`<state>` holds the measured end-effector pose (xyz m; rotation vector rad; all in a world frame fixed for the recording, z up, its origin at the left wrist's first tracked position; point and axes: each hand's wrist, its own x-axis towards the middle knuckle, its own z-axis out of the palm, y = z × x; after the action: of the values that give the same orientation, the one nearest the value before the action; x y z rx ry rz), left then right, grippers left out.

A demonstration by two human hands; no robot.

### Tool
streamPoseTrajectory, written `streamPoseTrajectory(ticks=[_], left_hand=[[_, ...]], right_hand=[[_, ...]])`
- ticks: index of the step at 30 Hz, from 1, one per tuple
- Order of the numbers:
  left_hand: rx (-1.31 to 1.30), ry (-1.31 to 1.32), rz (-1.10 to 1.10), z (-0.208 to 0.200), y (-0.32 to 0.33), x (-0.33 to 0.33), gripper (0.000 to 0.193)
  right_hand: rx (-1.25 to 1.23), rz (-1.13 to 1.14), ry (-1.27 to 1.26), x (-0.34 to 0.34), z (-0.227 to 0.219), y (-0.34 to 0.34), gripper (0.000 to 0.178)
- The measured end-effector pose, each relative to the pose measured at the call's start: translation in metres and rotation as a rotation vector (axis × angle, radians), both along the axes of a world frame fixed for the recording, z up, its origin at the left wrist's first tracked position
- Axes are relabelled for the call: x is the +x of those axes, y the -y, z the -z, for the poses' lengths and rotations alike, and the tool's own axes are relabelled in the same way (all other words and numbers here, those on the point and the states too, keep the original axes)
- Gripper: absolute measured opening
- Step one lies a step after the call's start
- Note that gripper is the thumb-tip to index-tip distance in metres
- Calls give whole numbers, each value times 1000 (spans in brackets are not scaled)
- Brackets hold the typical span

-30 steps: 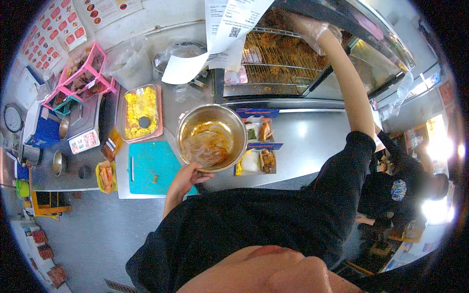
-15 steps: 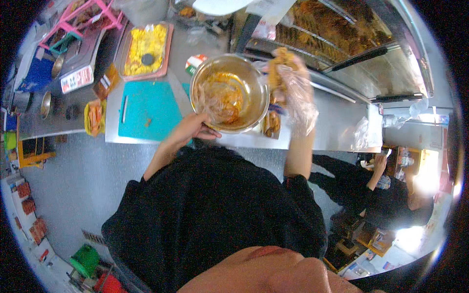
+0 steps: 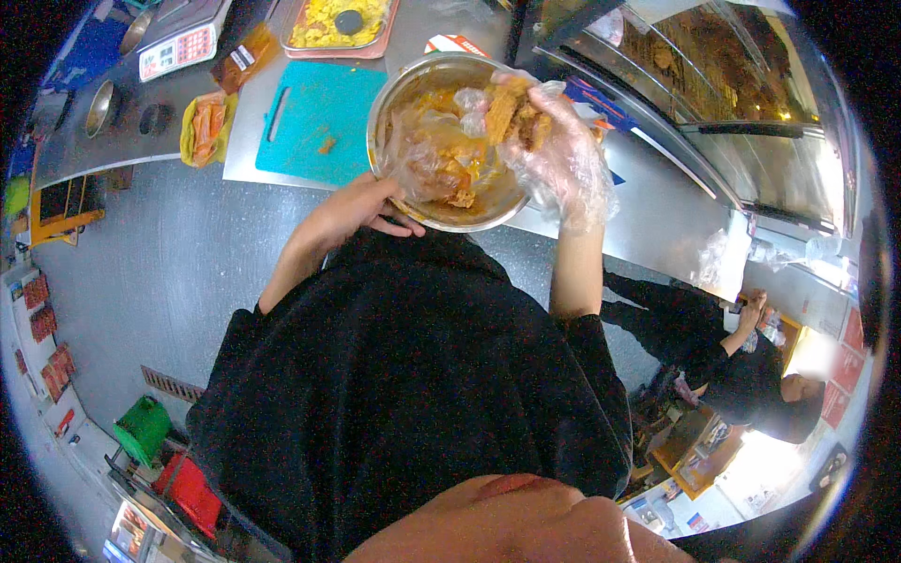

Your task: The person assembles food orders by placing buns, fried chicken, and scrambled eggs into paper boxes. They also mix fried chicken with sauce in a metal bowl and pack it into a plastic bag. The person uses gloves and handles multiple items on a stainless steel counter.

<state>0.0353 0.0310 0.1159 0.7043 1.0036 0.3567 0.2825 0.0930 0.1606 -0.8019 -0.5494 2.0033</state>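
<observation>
A round metal bowl [image 3: 394, 89] lined with a clear plastic bag sits tilted in my left hand [image 3: 361, 208], which grips its near rim from below. Pieces of fried food in orange sauce lie inside the bowl. My right hand [image 3: 554, 150], in a thin clear plastic glove, holds a piece of fried chicken [image 3: 514, 111] over the bowl's right side. My black sleeves and chest fill the lower middle of the picture.
A teal cutting board [image 3: 310, 117] lies on the steel counter [image 3: 648, 202] behind the bowl. A tray of yellow food [image 3: 340, 23], a scale [image 3: 178, 42] and small metal cups [image 3: 101, 108] stand at the far left. A glass warming cabinet [image 3: 741, 75] is at the right. Another person in black [image 3: 741, 366] stands at the lower right.
My right hand came down from the warming cabinet with a piece of fried chicken and now holds it over the bowl. The bowl has come off the counter, closer to me.
</observation>
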Motion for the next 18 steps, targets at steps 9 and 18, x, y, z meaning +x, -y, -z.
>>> streamPoseTrajectory(ticks=[9,18], left_hand=[[-14,-8,-51,-7,0,-14,45],[-25,8,-51,-13,-1,-13,49]], right_hand=[[-6,-231,155,7,13,-12,40],[73,-169,401,26,4,-3,60]])
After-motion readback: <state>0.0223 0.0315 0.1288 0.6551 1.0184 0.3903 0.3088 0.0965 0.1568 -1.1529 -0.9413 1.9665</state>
